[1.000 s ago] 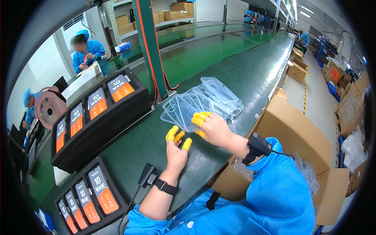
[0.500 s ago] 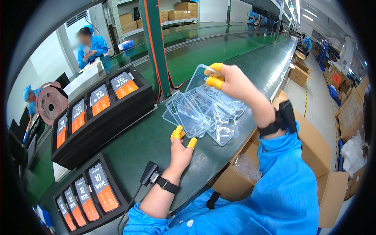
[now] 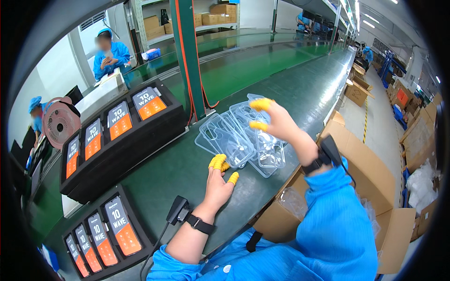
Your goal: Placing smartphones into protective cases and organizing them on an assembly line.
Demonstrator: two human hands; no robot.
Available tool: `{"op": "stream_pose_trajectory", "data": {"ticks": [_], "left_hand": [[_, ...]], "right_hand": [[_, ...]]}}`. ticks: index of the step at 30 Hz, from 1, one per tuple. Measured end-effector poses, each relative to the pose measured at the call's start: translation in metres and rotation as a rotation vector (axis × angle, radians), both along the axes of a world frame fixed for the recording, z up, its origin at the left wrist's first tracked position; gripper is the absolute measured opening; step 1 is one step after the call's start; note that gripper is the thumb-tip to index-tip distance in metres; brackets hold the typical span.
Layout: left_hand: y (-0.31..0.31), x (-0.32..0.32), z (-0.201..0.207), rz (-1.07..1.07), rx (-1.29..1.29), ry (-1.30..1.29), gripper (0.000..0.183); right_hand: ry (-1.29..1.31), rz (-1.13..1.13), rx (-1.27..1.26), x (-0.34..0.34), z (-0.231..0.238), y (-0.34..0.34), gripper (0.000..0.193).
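Several clear plastic trays (image 3: 228, 140) lie overlapping in a loose pile on the green bench. My left hand (image 3: 217, 187), with yellow finger covers, rests at the pile's near left edge. Its fingers are slightly bent at the tray rim and its thumb stands apart. Over the far right part of the pile, my right hand (image 3: 280, 122) spreads its thumb and forefinger, also in yellow covers. A tray end shows just beyond the forefinger, and nothing appears gripped. Both wrists carry black straps with small devices.
Black foam holders with orange-and-grey boxed phones (image 3: 119, 122) stand at the left, a lower holder (image 3: 101, 234) nearer. A green post (image 3: 186, 61) rises behind the pile. Open cartons (image 3: 356, 173) with clear plastic sit at the right. A pink fan (image 3: 61, 122) and co-workers are farther off.
My right hand has come down and nearer; the tray it held raised is no longer lifted, and its fingers have parted. My left hand has shifted slightly right.
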State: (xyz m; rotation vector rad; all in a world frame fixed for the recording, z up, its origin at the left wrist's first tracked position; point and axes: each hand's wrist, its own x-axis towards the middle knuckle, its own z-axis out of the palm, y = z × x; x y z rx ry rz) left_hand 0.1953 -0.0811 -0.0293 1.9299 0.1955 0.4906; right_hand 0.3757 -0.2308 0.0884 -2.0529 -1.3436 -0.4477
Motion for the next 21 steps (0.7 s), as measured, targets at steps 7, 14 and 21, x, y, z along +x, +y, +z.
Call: {"op": "stream_pose_trajectory", "data": {"ticks": [7, 14, 21], "left_hand": [[-0.005, 0.006, 0.001, 0.035, 0.126, -0.03, 0.06], [-0.005, 0.005, -0.004, 0.038, 0.212, -0.066, 0.057], [-0.01, 0.001, 0.004, 0.006, 0.297, -0.028, 0.054]], "right_hand": [[-0.185, 0.099, -0.224, -0.049, -0.051, -0.089, 0.047], [-0.335, 0.038, 0.081, -0.045, 0.0, -0.094, 0.025], [0.025, 0.069, 0.233, 0.014, 0.091, -0.059, 0.021]]}}
